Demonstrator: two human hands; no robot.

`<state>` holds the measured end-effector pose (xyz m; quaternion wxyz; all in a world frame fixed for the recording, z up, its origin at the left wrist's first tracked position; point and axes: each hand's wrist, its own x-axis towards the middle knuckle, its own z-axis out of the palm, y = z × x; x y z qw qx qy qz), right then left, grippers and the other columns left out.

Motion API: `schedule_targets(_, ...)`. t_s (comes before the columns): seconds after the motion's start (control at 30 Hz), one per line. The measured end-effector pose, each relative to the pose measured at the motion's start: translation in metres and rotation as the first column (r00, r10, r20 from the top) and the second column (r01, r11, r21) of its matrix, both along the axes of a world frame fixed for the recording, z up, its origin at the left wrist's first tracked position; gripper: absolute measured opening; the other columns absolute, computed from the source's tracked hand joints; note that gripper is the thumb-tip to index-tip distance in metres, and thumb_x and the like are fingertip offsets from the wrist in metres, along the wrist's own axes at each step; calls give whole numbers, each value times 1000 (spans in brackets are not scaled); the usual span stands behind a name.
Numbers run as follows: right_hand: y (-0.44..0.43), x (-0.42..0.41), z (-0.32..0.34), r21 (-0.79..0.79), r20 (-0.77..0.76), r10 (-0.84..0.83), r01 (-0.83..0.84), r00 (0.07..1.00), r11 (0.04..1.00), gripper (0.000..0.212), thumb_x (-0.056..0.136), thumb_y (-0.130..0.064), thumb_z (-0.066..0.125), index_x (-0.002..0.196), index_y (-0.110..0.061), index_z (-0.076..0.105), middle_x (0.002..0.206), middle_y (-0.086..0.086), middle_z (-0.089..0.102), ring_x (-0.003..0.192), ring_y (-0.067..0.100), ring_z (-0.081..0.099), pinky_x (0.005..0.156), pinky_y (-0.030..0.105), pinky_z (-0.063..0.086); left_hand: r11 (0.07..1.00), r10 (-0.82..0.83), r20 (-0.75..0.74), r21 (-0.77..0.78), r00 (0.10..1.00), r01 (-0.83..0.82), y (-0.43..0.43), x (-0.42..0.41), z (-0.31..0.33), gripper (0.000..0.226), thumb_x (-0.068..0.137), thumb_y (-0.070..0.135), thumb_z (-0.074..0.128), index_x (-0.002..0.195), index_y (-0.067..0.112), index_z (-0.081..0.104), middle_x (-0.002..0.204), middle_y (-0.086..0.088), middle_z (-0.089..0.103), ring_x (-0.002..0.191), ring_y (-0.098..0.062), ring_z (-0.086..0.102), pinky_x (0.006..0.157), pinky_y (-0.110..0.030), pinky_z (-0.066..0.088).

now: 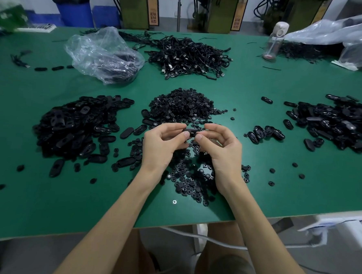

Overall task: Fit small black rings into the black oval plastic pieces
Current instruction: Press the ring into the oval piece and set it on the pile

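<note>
Above the middle of the green table (279,185), my left hand (162,144) and my right hand (219,147) together pinch one black oval plastic piece (191,131) between thumbs and fingertips. Whether a ring sits in it is hidden by my fingers. Small black rings lie in a heap (184,105) just behind my hands and scattered below them (192,180). A big pile of oval pieces (79,126) lies to the left, another pile of ovals (335,123) to the right, with a few ovals (265,133) between.
A heap of black cables (189,57) lies at the back centre, a clear plastic bag (104,53) at back left, a clear bottle (274,41) and more plastic bags (341,34) at back right. A screw head (174,202) shows near the table's front edge.
</note>
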<state>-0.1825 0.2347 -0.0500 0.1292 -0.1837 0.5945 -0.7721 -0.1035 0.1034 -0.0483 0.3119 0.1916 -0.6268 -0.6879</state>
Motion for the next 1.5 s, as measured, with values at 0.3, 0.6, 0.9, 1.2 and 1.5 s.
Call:
schedule_targets(0.3, -1, 1, -2, 45, -69, -48, 51, 996, 998, 27, 86, -2, 81, 109, -10, 70, 89, -1, 77, 84, 14, 73, 80, 24, 57, 999, -52, -21, 9, 998, 53, 2, 0, 0, 17, 94, 0, 72, 111, -1, 75, 98, -11, 80, 90, -29, 79, 79, -31, 64)
schedule_targets(0.6, -2, 1, -2, 55, -52, -79, 82, 996, 995, 27, 85, 1, 81, 108, -8, 70, 86, 0, 78, 85, 15, 74, 81, 27, 59, 993, -82, -6, -88, 997, 81, 4, -1, -1, 17, 91, 4, 78, 108, 6, 78, 97, -5, 80, 90, -22, 78, 75, -30, 64)
schedule_targets(0.9, -1, 2, -1, 69, -95, -74, 81, 993, 994, 27, 85, 0, 81, 107, -10, 70, 87, 2, 77, 83, 14, 73, 76, 22, 57, 986, -89, -4, -141, 996, 88, 5, -1, -2, 19, 91, 1, 76, 109, 8, 77, 98, -3, 80, 91, -19, 78, 78, -26, 62)
schedule_targets(1.2, 1, 2, 0, 99, -148, -89, 105, 985, 990, 27, 84, -7, 84, 104, -16, 67, 85, -6, 75, 83, 13, 67, 80, 31, 58, 986, -131, -16, -104, 991, 128, 5, 1, 2, 21, 90, 2, 77, 111, 6, 77, 99, -5, 80, 93, -20, 78, 81, -26, 62)
schedule_targets(1.5, 0, 2, 1, 68, -86, -29, 35, 996, 997, 16, 82, -10, 87, 93, -12, 75, 83, -3, 77, 75, 7, 69, 65, 16, 52, 979, -184, -33, -93, 982, 181, 3, 2, 1, 16, 96, 1, 71, 111, 4, 76, 100, -8, 80, 92, -21, 78, 78, -27, 61)
